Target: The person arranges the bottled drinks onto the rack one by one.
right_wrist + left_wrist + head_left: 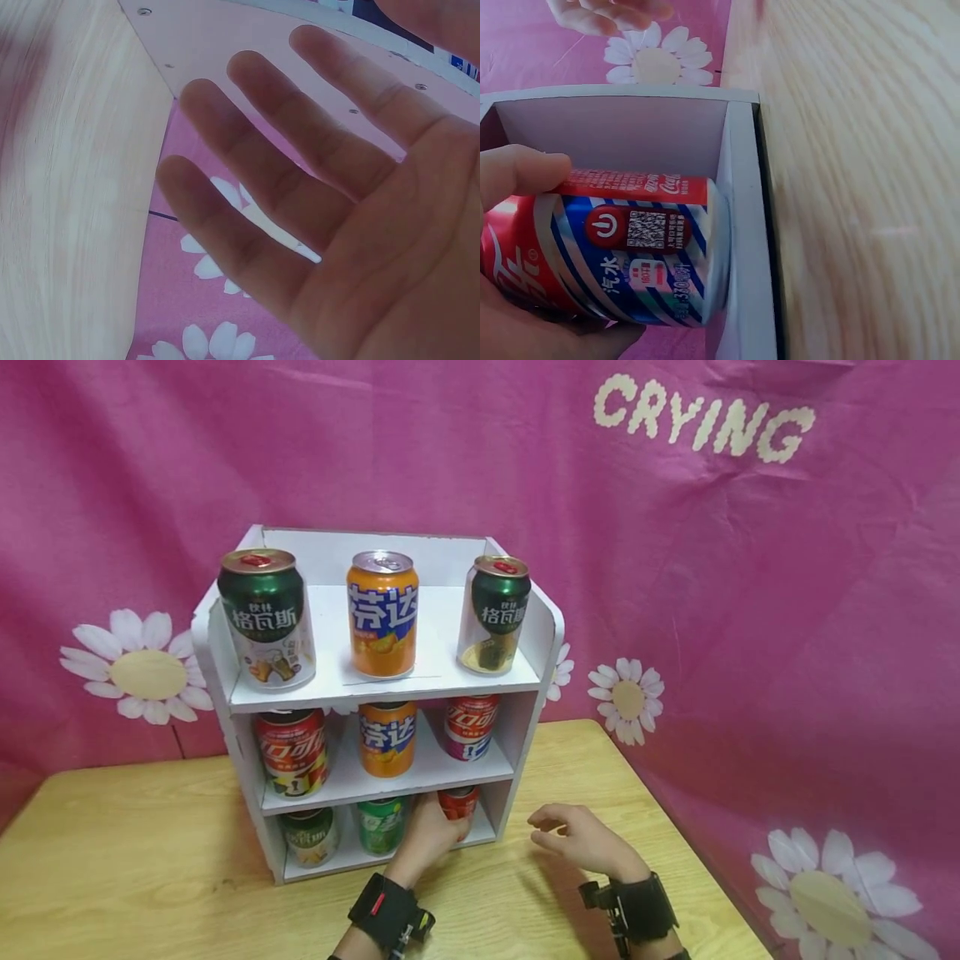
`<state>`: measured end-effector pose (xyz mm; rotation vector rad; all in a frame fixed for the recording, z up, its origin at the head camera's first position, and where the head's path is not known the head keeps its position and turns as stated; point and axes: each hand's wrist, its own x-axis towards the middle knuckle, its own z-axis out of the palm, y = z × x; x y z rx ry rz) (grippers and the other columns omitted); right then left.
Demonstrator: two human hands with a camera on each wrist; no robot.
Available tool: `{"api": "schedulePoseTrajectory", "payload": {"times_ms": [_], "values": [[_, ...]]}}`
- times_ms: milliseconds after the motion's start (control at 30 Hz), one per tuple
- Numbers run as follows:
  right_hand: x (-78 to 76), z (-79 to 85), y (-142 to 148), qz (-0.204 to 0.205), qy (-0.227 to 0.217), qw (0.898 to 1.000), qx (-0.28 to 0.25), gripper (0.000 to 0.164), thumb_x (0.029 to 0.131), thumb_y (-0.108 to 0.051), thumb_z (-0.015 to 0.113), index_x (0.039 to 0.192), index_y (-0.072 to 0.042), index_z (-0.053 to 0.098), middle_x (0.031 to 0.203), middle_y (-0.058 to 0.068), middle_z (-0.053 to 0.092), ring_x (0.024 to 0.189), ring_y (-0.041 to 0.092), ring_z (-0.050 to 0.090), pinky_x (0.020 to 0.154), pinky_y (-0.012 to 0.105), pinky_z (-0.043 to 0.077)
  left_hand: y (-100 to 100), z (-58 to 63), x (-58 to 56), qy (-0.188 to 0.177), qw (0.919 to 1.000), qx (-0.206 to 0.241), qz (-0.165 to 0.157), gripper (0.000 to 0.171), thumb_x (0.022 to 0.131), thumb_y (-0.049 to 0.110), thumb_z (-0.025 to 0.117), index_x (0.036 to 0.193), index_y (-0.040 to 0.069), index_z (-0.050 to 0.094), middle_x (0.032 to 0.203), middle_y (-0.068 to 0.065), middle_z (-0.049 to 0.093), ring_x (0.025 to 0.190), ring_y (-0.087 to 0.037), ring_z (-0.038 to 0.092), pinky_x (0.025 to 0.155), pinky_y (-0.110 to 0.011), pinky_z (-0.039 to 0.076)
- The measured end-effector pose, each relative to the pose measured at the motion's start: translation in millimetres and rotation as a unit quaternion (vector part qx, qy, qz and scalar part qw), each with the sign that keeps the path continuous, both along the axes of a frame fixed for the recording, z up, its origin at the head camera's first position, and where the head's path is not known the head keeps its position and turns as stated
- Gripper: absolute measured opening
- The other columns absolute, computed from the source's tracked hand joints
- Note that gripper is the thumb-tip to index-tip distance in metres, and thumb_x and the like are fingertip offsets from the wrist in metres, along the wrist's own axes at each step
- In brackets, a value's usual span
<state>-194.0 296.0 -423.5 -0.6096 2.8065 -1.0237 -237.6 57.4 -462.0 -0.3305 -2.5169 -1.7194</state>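
In the head view my left hand (429, 837) reaches into the bottom right of a white three-tier shelf (517, 727) and grips a red Coca-Cola can (459, 803). The left wrist view shows thumb and fingers curled round this can (637, 244), its base at the shelf floor; whether it bears weight there I cannot tell. My right hand (585, 841) hovers over the table just right of the shelf, holding nothing. Its fingers are spread and relaxed in the right wrist view. Beside the left hand stands a green can (381, 823), with a dark green kvass can (311, 838) further left.
The top tier bears two green-and-white kvass cans (264, 618) (495, 614) around an orange Fanta can (382, 618). On the middle tier, red cans (292, 752) (471, 727) flank another Fanta can (387, 739). A pink flowered cloth (712, 610) hangs behind the wooden table (135, 852).
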Motion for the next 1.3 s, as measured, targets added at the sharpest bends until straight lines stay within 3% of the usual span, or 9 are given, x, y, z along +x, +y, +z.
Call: {"api": "schedulePoseTrajectory", "payload": {"times_ms": [100,333,467,600,700,933,1100,1300], "values": [[0.1,0.4,0.8,-0.002,-0.001,1.000,0.001,0.027,0.086,-0.034,0.055,0.103,-0.014,0.059,0.099,-0.004,0.059,0.091,0.015,0.055,0.079,0.044,0.044,-0.3,-1.4,0.4,-0.007,0.9999,-0.009,0.001,0.057,0.068,0.015,0.071,0.115,-0.002,0.042,0.098,-0.012,0.052,0.088,-0.024,0.052,0.075,-0.038,0.045],[-0.2,-1.9,1.9,-0.002,0.008,1.000,0.003,0.027,0.086,-0.032,0.055,0.103,-0.011,0.060,0.099,-0.002,0.060,0.089,0.015,0.056,0.078,0.043,0.045,-2.1,-1.4,3.5,0.017,0.9984,-0.053,0.007,0.053,0.071,0.017,0.071,0.112,-0.002,0.044,0.093,-0.011,0.055,0.084,-0.024,0.055,0.072,-0.037,0.046],[0.3,-3.5,1.9,-0.002,0.010,1.000,0.003,0.027,0.087,-0.032,0.055,0.103,-0.012,0.060,0.099,-0.003,0.059,0.089,0.015,0.056,0.077,0.042,0.045,-7.0,0.5,3.8,0.004,0.9982,-0.056,-0.022,0.055,0.072,0.019,0.070,0.114,-0.002,0.042,0.096,-0.011,0.055,0.087,-0.024,0.054,0.075,-0.038,0.045],[3.5,3.2,-0.7,-0.013,0.001,1.000,0.005,0.024,0.087,-0.030,0.055,0.103,-0.013,0.059,0.098,-0.005,0.059,0.090,0.016,0.056,0.079,0.040,0.045,-13.9,3.3,1.2,-0.013,0.9974,-0.029,-0.064,0.057,0.071,0.014,0.066,0.120,0.001,0.040,0.102,-0.010,0.054,0.092,-0.023,0.052,0.077,-0.037,0.044],[3.0,5.1,0.7,-0.017,0.002,1.000,0.010,0.022,0.086,-0.029,0.056,0.103,-0.014,0.059,0.097,-0.005,0.059,0.091,0.015,0.056,0.079,0.041,0.045,-14.8,3.3,-1.0,-0.014,0.9968,-0.022,-0.075,0.058,0.070,0.011,0.065,0.121,0.002,0.039,0.102,-0.010,0.054,0.091,-0.022,0.052,0.077,-0.036,0.044],[-2.2,4.8,5.3,-0.013,0.013,1.000,0.014,0.024,0.086,-0.032,0.055,0.102,-0.015,0.060,0.096,-0.006,0.059,0.091,0.015,0.055,0.079,0.041,0.045,-9.4,3.9,-2.4,-0.019,0.9971,-0.054,-0.049,0.057,0.076,0.022,0.066,0.121,0.002,0.038,0.103,-0.013,0.054,0.094,-0.026,0.053,0.079,-0.041,0.044],[-1.3,4.7,5.7,-0.019,0.010,1.000,0.019,0.025,0.086,-0.034,0.055,0.102,-0.016,0.060,0.096,-0.007,0.058,0.091,0.014,0.055,0.078,0.040,0.045,-10.3,2.2,-1.9,-0.008,0.9972,-0.053,-0.051,0.060,0.075,0.020,0.068,0.123,0.002,0.037,0.105,-0.014,0.052,0.096,-0.028,0.051,0.081,-0.042,0.043],[1.3,4.3,4.8,-0.021,0.007,1.000,0.018,0.026,0.086,-0.035,0.055,0.102,-0.015,0.059,0.097,-0.007,0.058,0.091,0.015,0.055,0.079,0.042,0.044,-11.6,-0.6,-1.4,-0.045,0.9965,-0.038,-0.060,0.065,0.074,0.018,0.067,0.127,0.003,0.033,0.112,-0.014,0.049,0.102,-0.029,0.048,0.086,-0.043,0.039]]}}
